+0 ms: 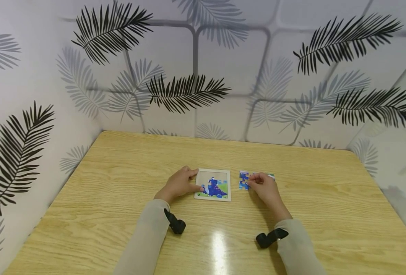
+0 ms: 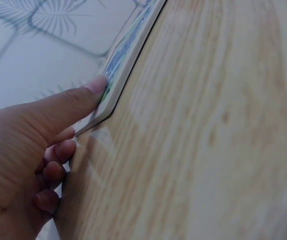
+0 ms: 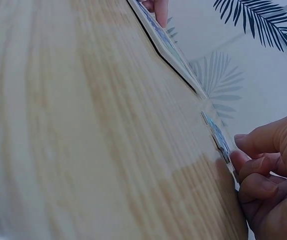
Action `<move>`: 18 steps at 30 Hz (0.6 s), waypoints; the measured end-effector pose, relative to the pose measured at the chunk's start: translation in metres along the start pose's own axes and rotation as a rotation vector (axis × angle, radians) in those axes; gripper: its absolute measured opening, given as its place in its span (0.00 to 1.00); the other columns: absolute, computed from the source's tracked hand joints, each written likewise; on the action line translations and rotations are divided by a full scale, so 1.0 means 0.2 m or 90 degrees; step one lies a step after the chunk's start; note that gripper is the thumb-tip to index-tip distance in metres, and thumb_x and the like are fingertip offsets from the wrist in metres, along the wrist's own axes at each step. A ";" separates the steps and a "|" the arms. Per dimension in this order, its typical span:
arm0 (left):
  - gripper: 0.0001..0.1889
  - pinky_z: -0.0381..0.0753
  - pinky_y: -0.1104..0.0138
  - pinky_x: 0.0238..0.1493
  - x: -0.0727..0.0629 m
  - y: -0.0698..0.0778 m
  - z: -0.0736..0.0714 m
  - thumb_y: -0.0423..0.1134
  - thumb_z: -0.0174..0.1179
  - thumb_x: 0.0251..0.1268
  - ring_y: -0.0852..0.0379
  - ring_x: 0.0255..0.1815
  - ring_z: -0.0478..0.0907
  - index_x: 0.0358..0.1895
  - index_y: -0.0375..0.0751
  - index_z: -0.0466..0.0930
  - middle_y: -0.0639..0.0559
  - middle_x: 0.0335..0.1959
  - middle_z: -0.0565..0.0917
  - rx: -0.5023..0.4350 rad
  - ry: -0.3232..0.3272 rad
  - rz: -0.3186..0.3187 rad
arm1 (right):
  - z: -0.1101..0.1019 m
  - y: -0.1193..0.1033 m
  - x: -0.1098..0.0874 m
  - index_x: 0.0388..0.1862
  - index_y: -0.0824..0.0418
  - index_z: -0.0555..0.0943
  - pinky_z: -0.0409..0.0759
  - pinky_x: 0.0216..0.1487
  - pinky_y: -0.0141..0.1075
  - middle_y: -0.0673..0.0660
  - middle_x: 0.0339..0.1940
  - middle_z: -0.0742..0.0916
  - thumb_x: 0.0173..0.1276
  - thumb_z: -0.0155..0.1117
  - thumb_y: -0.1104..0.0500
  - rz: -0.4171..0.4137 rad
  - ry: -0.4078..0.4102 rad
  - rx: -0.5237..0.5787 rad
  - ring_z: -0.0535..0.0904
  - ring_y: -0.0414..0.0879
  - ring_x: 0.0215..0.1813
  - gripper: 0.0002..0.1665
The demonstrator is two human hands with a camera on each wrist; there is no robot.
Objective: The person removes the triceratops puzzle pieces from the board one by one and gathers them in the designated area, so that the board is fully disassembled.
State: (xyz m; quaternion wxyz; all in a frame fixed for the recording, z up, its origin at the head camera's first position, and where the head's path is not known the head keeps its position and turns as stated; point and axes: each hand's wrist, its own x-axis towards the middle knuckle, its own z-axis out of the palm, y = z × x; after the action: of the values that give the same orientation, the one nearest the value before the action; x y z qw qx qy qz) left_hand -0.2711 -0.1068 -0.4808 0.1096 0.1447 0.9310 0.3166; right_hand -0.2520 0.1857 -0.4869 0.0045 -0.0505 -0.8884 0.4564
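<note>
A square jigsaw tray [image 1: 213, 200] with a pale rim lies on the table, partly filled with a blue dinosaur picture. My left hand [image 1: 180, 184] grips its left side, thumb on top at the lower left and fingers along the edge. In the left wrist view, the thumb [image 2: 91, 92] presses on the picture beside the rim. Right of the tray lie loose jigsaw pieces [image 1: 243, 185], blue and purple. My right hand [image 1: 265, 189] pinches a piece there between thumb and curled index finger; the fingers hide most of it. The right wrist view shows flat pieces [image 3: 218, 136] beside the fingertips.
The wooden table [image 1: 120, 160] runs back to a wall [image 1: 230, 61] with a leaf pattern. Another piece with green on it [image 1: 271, 176] shows behind my right hand. Black wrist cameras [image 1: 177, 226] sit on both sleeves.
</note>
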 end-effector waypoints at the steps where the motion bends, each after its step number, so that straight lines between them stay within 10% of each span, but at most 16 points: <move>1: 0.42 0.60 0.66 0.34 0.00 0.00 0.00 0.52 0.71 0.50 0.57 0.31 0.63 0.69 0.45 0.65 0.52 0.33 0.66 0.001 0.000 0.001 | 0.00 0.00 0.00 0.42 0.69 0.79 0.74 0.41 0.35 0.60 0.38 0.82 0.64 0.63 0.63 0.001 0.000 0.001 0.76 0.50 0.43 0.10; 18: 0.42 0.61 0.66 0.35 0.00 0.00 0.01 0.52 0.71 0.50 0.57 0.31 0.63 0.69 0.45 0.65 0.53 0.34 0.67 0.004 0.008 0.000 | 0.07 -0.08 0.00 0.42 0.68 0.80 0.72 0.36 0.30 0.58 0.38 0.81 0.64 0.63 0.64 -0.040 -0.046 0.059 0.74 0.47 0.41 0.10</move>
State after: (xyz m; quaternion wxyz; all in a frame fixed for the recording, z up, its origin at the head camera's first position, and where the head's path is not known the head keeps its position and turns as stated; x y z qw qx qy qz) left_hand -0.2696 -0.1055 -0.4824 0.1035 0.1429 0.9327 0.3145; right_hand -0.2538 0.1651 -0.4818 -0.0110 -0.0054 -0.8669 0.4983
